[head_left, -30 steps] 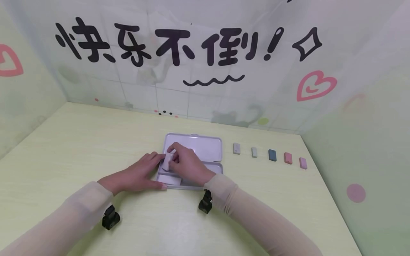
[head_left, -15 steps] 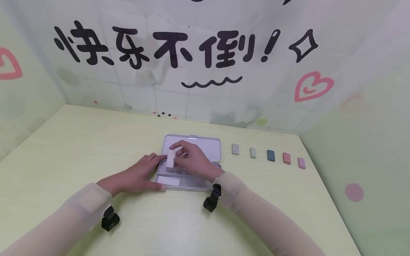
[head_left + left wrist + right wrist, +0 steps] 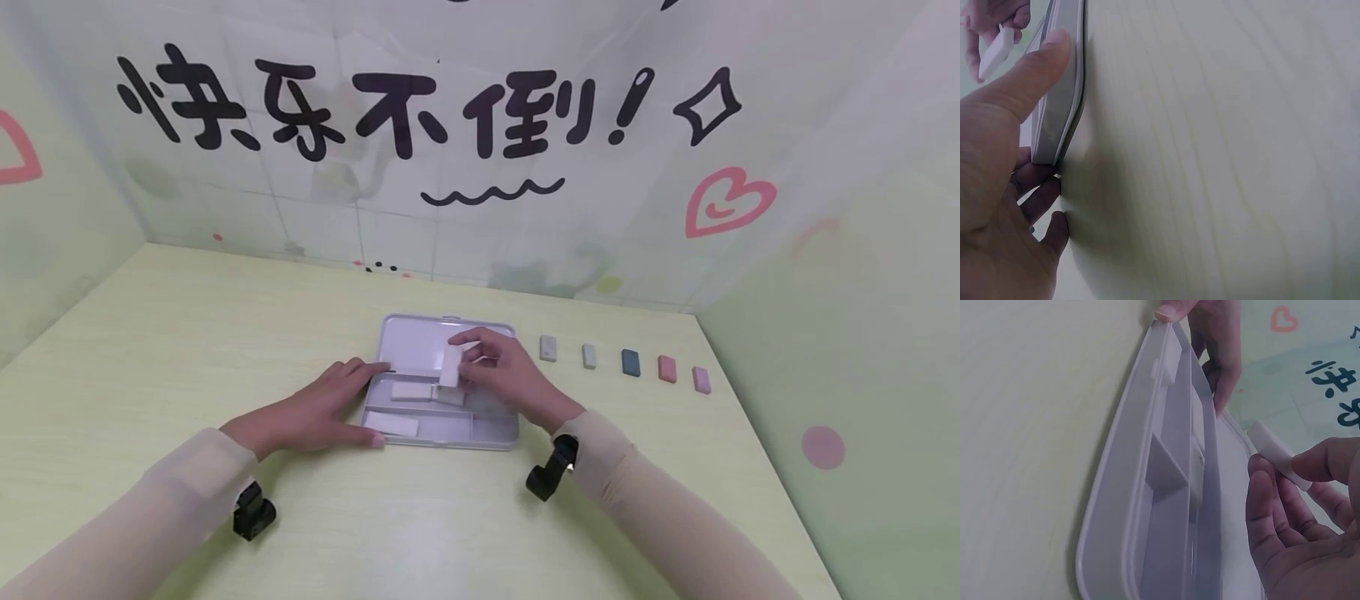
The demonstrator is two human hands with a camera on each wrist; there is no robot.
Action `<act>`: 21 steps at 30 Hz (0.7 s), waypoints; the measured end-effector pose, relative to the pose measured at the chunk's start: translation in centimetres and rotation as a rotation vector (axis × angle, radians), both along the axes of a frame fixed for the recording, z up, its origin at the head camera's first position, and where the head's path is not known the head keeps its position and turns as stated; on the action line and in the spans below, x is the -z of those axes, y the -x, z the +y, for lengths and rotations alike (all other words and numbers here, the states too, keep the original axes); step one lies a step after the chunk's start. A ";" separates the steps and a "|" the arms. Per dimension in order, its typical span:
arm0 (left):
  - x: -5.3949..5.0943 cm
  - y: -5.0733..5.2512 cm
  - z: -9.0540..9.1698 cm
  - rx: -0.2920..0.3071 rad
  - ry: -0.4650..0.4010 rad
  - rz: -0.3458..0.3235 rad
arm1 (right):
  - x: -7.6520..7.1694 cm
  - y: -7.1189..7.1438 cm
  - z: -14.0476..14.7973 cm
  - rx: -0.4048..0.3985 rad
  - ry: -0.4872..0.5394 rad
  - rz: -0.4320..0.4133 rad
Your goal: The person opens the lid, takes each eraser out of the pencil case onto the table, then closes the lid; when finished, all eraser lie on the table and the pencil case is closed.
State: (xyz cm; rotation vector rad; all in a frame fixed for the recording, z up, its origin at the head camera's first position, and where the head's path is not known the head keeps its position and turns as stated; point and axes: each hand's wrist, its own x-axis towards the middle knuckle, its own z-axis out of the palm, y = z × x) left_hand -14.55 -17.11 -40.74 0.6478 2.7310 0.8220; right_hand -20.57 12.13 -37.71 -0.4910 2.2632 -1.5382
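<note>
An open pale lilac pencil case (image 3: 408, 342) lies on the table with its lid folded back. My left hand (image 3: 318, 414) holds its left end, the thumb on the front corner and a finger near the hinge. My right hand (image 3: 513, 379) pinches a white eraser-like block (image 3: 452, 365) upright above the case, between thumb and fingers. Two white blocks lie end to end in the back compartment: a left block (image 3: 411, 391) and a right block (image 3: 450, 396), the latter partly hidden. Another white block (image 3: 392, 423) sits in the front left compartment. In the right wrist view the pinched block (image 3: 1277, 453) is tilted.
Several small blocks stand in a row right of the case: a light grey one (image 3: 548, 348), a narrower pale one (image 3: 588, 357), a blue one (image 3: 631, 362), a pink one (image 3: 667, 369) and a lilac one (image 3: 701, 380). A printed curtain (image 3: 480, 225) hangs behind the table.
My right hand has lifted the white block and carried it rightward over the case, uncovering the two blocks in the back compartment. The left hand stays at the case's left end.
</note>
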 end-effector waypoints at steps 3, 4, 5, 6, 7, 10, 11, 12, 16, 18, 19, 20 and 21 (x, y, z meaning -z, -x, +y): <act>0.1 0.0 0.0 0.001 -0.005 0.005 | 0.0 0.1 1.9 0.044 -0.002 -0.001; 0.1 0.0 0.0 0.001 -0.005 0.004 | 0.0 0.1 2.5 0.055 -0.007 0.001; 0.2 0.1 0.0 0.001 -0.005 0.003 | 0.1 0.1 3.2 0.069 -0.011 -0.003; 0.2 0.1 0.0 0.001 -0.002 0.003 | 0.2 0.2 3.9 0.080 -0.014 -0.007; 0.2 0.1 0.0 0.000 0.000 0.004 | 0.3 0.2 4.5 0.085 -0.015 -0.011; 0.3 0.2 -0.1 -0.003 0.005 0.003 | 0.7 0.3 6.5 0.105 -0.012 -0.029; 0.3 0.2 -0.1 -0.003 0.006 0.002 | 0.8 0.4 7.2 0.113 -0.013 -0.038; 0.3 0.2 -0.1 -0.004 0.007 0.002 | 1.0 0.4 7.8 0.119 -0.019 -0.041; 0.4 0.2 -0.1 -0.006 0.002 -0.003 | 1.6 0.4 10.0 0.144 -0.055 -0.044; 0.4 0.2 -0.1 -0.009 0.003 -0.004 | 1.9 0.4 10.8 0.151 -0.074 -0.041; 0.5 0.2 -0.1 -0.011 0.002 -0.004 | 2.0 0.4 11.2 0.152 -0.081 -0.041; 0.5 0.2 -0.1 -0.013 0.003 -0.006 | 2.1 0.4 11.6 0.151 -0.089 -0.040; 0.5 0.2 -0.1 -0.015 0.002 -0.007 | 2.2 0.4 11.9 0.150 -0.097 -0.040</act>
